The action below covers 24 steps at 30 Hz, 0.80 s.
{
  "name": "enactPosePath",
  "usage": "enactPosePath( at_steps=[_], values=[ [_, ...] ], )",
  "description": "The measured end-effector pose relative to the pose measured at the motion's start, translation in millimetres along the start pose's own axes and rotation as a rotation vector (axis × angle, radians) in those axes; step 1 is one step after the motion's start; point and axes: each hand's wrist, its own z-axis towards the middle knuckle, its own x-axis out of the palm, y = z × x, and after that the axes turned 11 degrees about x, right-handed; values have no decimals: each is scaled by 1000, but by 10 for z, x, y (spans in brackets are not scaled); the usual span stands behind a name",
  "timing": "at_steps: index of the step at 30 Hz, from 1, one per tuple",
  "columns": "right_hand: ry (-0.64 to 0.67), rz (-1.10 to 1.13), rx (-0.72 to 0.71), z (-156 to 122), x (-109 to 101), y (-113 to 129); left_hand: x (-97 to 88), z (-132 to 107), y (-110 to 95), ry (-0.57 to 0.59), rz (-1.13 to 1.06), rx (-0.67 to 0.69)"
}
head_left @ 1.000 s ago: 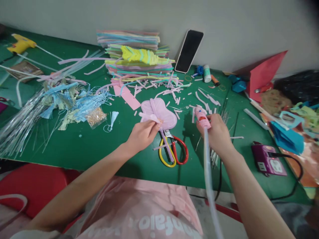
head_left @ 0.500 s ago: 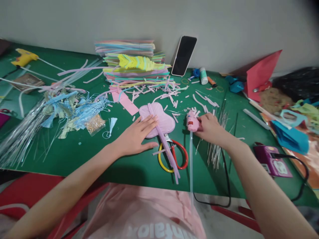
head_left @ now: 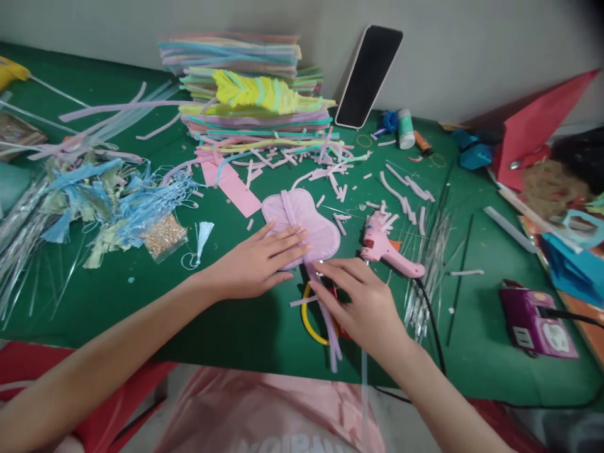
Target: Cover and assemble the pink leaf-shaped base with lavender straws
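My left hand point(head_left: 257, 261) lies flat with its fingers stretched over a lilac lobed shape point(head_left: 318, 229), pressing it to the table. Long lilac pipe cleaners point(head_left: 330, 333) run down across this shape and out past its lower edge. Just below the shape, my right hand point(head_left: 361, 302) pinches them between thumb and fingers. Under the pipe cleaners are scissors with a yellow handle loop point(head_left: 309, 321) and a red one, partly covered by my right hand. A pink glue gun point(head_left: 384, 245) with a clear glue stick rests to the right of my hands.
Bundles of coloured pipe cleaners point(head_left: 236, 53) are stacked at the back beside a leaning phone point(head_left: 370, 75). Blue tassels point(head_left: 155, 195) and a bead packet point(head_left: 163, 237) lie left. Wire stems point(head_left: 429, 270) and a purple power box point(head_left: 538, 321) are right, with a black cord.
My right hand has let go of the glue gun, leaving it on the table, and moved left to the pipe cleaners. My left hand stays on the lilac shape. The view has shifted closer.
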Motion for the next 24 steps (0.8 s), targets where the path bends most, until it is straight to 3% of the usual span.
enactPosePath(
  at_steps=[4, 15, 24],
  values=[
    [4, -6, -13, -42, 105, -30, 5, 7, 6, 6, 12, 35],
    [65, -150, -43, 4, 101, 24, 8, -12, 9, -3, -37, 16],
    [41, -361, -75, 28, 106, 113, 9, -30, 21, -67, -79, 15]
  ],
)
